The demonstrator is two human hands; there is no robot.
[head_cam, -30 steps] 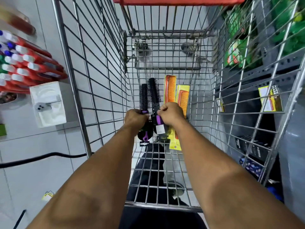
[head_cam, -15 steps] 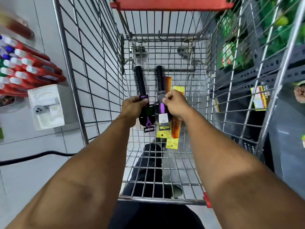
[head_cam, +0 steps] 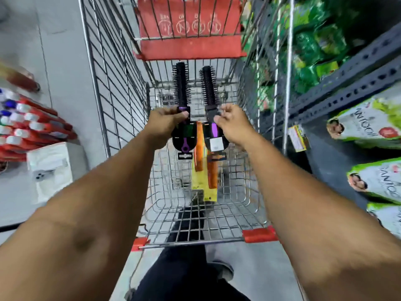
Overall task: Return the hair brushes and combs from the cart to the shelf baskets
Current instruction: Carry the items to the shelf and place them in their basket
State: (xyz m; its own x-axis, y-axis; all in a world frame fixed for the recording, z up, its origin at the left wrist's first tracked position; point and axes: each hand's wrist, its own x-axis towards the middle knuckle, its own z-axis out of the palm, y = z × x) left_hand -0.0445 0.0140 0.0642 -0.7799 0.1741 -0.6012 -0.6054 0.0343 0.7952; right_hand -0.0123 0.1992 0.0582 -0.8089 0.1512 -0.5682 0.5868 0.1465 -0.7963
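Inside the wire cart [head_cam: 112, 88], my left hand [head_cam: 161, 124] grips a black round hair brush [head_cam: 181, 88] with a purple handle loop, bristles pointing away from me. My right hand [head_cam: 233, 124] grips a second black round brush [head_cam: 209, 88] with a white label on its card, and two orange combs on yellow cards [head_cam: 204, 172] hang down below that hand. Both brushes are held side by side above the cart floor. No shelf basket shows in this view.
A red child-seat flap [head_cam: 188, 29] closes the cart's far end. Dark metal shelving [head_cam: 347, 79] with green and white packets stands on the right. Red bottles [head_cam: 32, 127] and a white box [head_cam: 52, 170] sit on the floor to the left. My legs show under the cart.
Both hands have risen with the brushes and combs, up off the cart floor. The view has tilted, bringing the red flap and the right-hand shelves closer.
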